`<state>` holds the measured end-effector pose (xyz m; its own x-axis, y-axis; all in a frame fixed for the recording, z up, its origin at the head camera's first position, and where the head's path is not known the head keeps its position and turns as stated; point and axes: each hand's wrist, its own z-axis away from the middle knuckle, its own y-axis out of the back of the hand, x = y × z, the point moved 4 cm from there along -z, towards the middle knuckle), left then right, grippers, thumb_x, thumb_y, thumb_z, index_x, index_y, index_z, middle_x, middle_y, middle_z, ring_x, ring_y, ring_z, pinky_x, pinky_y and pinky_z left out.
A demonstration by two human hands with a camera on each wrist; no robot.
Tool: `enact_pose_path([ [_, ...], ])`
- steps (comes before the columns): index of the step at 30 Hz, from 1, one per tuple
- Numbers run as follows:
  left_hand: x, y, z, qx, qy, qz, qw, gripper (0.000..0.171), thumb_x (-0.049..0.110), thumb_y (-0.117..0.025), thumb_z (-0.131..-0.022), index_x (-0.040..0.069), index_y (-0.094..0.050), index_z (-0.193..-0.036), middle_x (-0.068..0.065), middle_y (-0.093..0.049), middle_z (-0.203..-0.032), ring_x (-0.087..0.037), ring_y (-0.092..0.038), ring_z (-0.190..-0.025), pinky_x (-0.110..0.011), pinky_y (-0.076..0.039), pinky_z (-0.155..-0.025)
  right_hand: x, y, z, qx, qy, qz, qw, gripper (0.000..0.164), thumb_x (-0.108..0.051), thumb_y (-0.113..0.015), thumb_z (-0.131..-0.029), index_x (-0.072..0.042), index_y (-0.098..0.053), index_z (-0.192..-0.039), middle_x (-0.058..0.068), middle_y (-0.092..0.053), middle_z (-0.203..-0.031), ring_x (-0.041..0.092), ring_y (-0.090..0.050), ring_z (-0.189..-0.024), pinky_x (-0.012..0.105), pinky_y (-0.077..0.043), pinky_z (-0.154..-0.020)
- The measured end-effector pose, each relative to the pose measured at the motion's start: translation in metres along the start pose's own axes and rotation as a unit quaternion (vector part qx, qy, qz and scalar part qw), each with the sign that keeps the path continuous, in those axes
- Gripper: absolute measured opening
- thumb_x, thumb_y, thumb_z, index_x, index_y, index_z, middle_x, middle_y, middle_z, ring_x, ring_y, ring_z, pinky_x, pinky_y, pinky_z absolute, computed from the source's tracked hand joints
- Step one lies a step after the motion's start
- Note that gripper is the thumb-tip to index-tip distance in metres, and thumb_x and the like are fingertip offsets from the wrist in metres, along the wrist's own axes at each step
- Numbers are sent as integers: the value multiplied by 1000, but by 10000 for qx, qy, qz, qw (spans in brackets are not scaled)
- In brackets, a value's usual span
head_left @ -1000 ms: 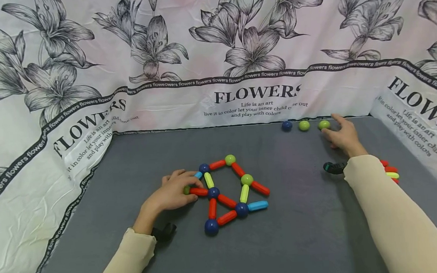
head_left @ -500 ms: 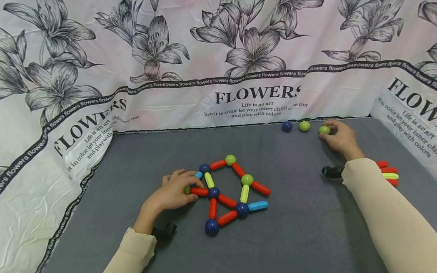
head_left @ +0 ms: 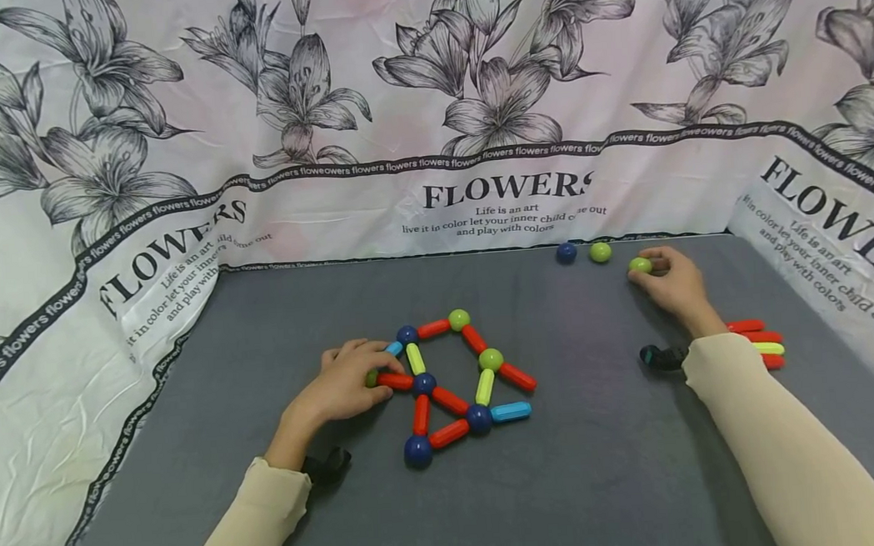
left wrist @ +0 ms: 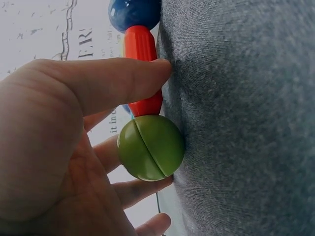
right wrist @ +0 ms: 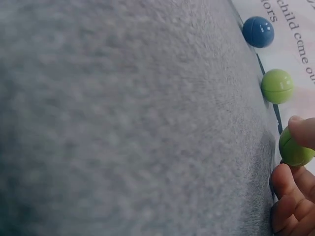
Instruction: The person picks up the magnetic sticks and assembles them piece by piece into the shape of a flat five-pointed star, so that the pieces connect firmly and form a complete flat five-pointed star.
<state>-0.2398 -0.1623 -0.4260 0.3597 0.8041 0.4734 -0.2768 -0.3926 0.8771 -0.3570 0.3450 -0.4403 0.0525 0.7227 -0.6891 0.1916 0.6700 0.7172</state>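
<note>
- The green ball (head_left: 639, 266) is at the far right of the table (head_left: 570, 482), near the cloth backdrop (head_left: 366, 215), pinched between the thumb and fingers of my right hand (head_left: 674, 288). I can't tell whether it clears the surface.
- I judge it light, hard and smooth, with a glossy skin that could slip or roll if I pinched above its middle. The best hold is thumb and fingertip on opposite sides at its widest. A thin seam runs round it; I'd expect no give and little risk of breaking it.
- Just beside it, apart from each other, sit a second green ball (head_left: 599, 252) and a blue ball (head_left: 566, 253), both untouched; they look as ready to roll.
- My left hand (head_left: 349, 383) holds the red rod (left wrist: 140, 44) at the left of the joined frame (head_left: 451, 401), thumb across it, with the end ball (left wrist: 155, 147) in the hollow of my hand. I can't tell how hard I press.
- That rod looks stiff and ridged, so its middle should grip better than a ball. The joints may be the weak spots, so I'd steady the frame low and gently.
- Beside my right sleeve (head_left: 784, 427) lie loose rods (head_left: 768, 348), red and yellow-green, partly hidden by it.
</note>
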Motion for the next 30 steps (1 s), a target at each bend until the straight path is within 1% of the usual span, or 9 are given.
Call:
enact_pose_path([
  [2,0,0,0,16,3,-12,10000,22,20,-73,-93,35,-72,-110,-11,-50,-155,-40,-35,-146,-65,-23,-108,-1,0,2,0,-6,-102,9999,52,-29,-64,-100,0,-52,-141,33,-57,-134,38,-58,-113,26,-50,-80],
  [4,0,0,0,32,3,-12,10000,23,20,-73,-93,34,-72,-110,-11,-50,-154,-40,-35,-146,-65,-23,-107,-2,0,4,7,-18,-233,9997,52,-29,-65,-99,-1,-52,-141,32,-58,-134,20,-64,-95,15,-47,-66],
  [7,1,1,1,63,-16,-11,10000,23,19,-74,-92,34,-73,-110,-12,-51,-154,-40,-36,-145,-65,-24,-107,-3,-1,9,22,31,-402,9992,53,-30,-65,-99,-1,-52,-142,31,-59,-134,-7,-55,-74,13,-48,-60],
  [9,1,1,1,73,-26,-19,10000,23,19,-74,-92,33,-73,-110,-11,-52,-153,-40,-37,-145,-65,-24,-107,-4,-1,13,35,83,-532,9985,54,-30,-65,-99,0,-51,-141,31,-59,-133,-13,-52,-67,14,-48,-61],
  [15,2,0,1,85,-54,-74,9999,23,19,-73,-93,32,-73,-111,-10,-53,-152,-38,-39,-144,-66,-23,-108,-5,-5,33,134,82,-927,9956,54,-32,-66,-99,-1,-51,-140,20,-61,-125,-6,-58,-67,17,-49,-61],
  [19,4,1,1,92,-58,-94,9999,23,18,-73,-93,31,-73,-112,-11,-54,-151,-39,-40,-143,-66,-23,-108,-10,-10,47,137,157,-1052,9942,53,-33,-68,-98,0,-52,-137,2,-62,-111,-1,-61,-68,19,-51,-62],
  [23,4,0,1,92,-35,-105,9999,23,18,-73,-93,30,-73,-112,-12,-54,-151,-39,-40,-143,-66,-24,-107,-19,-20,62,-86,369,-1253,9914,51,-30,-69,-98,1,-53,-134,-15,-60,-98,2,-63,-70,20,-53,-64],
  [26,5,-1,1,106,-37,-101,9999,22,18,-73,-93,30,-73,-112,-11,-54,-151,-38,-40,-143,-66,-24,-108,-28,-27,72,-358,529,-1387,9883,50,-29,-69,-98,1,-53,-133,-19,-60,-95,4,-64,-72,22,-54,-66],
  [30,5,-1,0,111,-52,-116,9999,22,19,-73,-93,30,-73,-112,-11,-53,-152,-38,-40,-143,-66,-24,-108,-40,-34,83,-720,679,-1505,9836,47,-29,-69,-99,-1,-53,-134,-17,-62,-98,7,-65,-74,25,-54,-68],
])
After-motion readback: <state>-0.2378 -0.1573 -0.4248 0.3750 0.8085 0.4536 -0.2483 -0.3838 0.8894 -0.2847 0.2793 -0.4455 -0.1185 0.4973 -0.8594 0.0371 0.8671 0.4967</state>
